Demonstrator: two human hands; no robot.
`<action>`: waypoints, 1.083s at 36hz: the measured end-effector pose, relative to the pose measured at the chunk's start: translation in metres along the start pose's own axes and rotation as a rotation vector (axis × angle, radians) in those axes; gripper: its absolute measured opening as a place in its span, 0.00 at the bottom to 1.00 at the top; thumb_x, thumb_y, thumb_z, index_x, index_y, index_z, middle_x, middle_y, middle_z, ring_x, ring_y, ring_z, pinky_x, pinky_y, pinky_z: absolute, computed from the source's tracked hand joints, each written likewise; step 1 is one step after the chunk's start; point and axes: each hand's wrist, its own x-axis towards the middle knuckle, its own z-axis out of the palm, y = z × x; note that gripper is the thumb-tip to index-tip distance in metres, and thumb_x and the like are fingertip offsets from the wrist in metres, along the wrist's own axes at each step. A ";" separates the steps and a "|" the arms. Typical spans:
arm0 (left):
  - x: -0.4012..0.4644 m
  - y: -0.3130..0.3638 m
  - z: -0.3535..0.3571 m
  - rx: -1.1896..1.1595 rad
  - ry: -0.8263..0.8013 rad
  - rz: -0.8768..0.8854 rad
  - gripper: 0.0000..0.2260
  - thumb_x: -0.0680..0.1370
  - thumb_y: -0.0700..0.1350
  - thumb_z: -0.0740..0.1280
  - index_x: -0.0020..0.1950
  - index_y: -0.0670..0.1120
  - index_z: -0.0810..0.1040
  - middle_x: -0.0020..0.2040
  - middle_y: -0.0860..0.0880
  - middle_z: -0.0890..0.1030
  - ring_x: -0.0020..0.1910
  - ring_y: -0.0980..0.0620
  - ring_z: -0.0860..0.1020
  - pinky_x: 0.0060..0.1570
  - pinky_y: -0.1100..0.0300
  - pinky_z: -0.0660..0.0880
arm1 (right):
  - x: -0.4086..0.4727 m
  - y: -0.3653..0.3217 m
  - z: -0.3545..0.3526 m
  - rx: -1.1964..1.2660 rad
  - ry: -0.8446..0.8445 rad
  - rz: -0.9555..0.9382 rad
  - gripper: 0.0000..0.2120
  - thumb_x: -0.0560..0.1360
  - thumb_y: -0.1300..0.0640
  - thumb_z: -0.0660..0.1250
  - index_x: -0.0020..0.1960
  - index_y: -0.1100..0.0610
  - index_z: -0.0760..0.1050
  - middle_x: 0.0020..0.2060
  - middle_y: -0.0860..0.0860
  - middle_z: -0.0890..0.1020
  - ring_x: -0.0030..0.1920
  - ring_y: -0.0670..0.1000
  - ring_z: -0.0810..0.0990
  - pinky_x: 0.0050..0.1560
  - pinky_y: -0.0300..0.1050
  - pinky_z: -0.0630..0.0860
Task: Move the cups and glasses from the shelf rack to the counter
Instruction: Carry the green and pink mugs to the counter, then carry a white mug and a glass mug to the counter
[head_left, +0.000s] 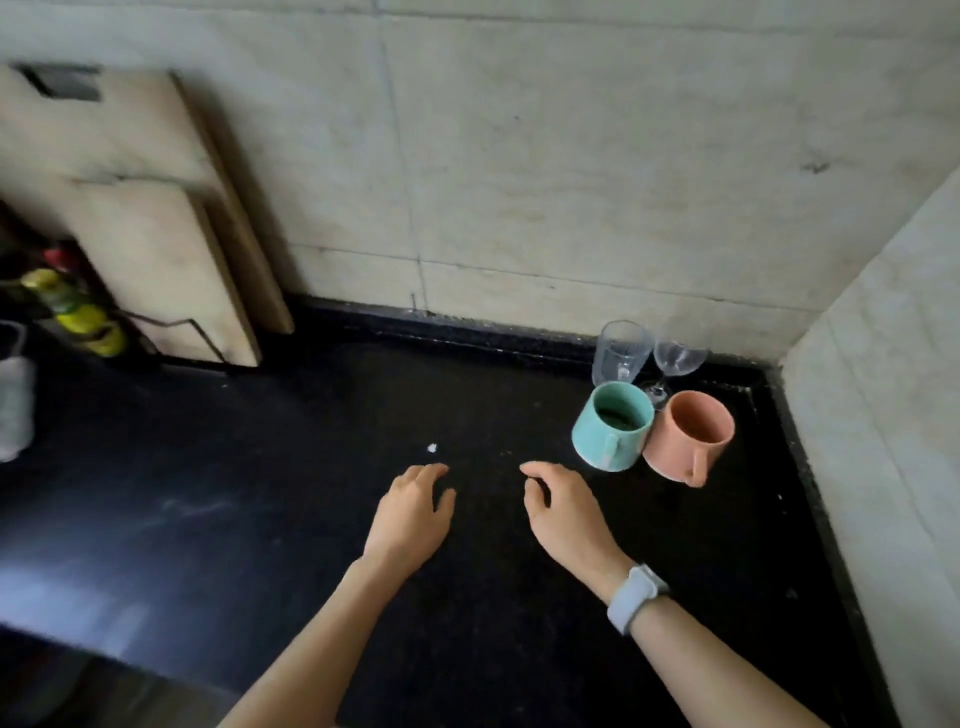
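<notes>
Both empty hands, left hand (410, 512) and right hand (563, 512), above the counter (260, 493) near the mugs (613, 426)

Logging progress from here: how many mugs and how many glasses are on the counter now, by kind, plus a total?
Mugs: 2, a teal mug and an orange mug, side by side and touching.
Glasses: 2, a ribbed tumbler and a stemmed glass, behind the mugs in the corner.
Total: 4.
</notes>
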 end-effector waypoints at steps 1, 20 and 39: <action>-0.012 -0.013 -0.015 0.028 0.040 -0.010 0.18 0.79 0.48 0.60 0.67 0.46 0.69 0.66 0.47 0.74 0.64 0.47 0.71 0.63 0.52 0.70 | -0.003 -0.016 0.008 -0.026 -0.020 -0.051 0.15 0.78 0.57 0.58 0.63 0.56 0.73 0.60 0.52 0.78 0.62 0.50 0.73 0.64 0.42 0.69; -0.583 -0.295 -0.214 0.246 0.691 -0.768 0.16 0.77 0.48 0.60 0.64 0.48 0.72 0.63 0.47 0.76 0.61 0.45 0.74 0.60 0.51 0.71 | -0.374 -0.350 0.303 -0.316 -0.748 -0.991 0.16 0.78 0.54 0.54 0.64 0.53 0.71 0.62 0.52 0.76 0.64 0.55 0.71 0.66 0.52 0.67; -0.993 -0.443 -0.300 0.170 1.231 -1.305 0.15 0.77 0.46 0.62 0.63 0.46 0.74 0.61 0.45 0.77 0.60 0.46 0.75 0.61 0.52 0.71 | -0.765 -0.558 0.553 -0.205 -1.127 -1.645 0.14 0.76 0.53 0.56 0.57 0.52 0.77 0.55 0.53 0.81 0.57 0.54 0.77 0.60 0.54 0.74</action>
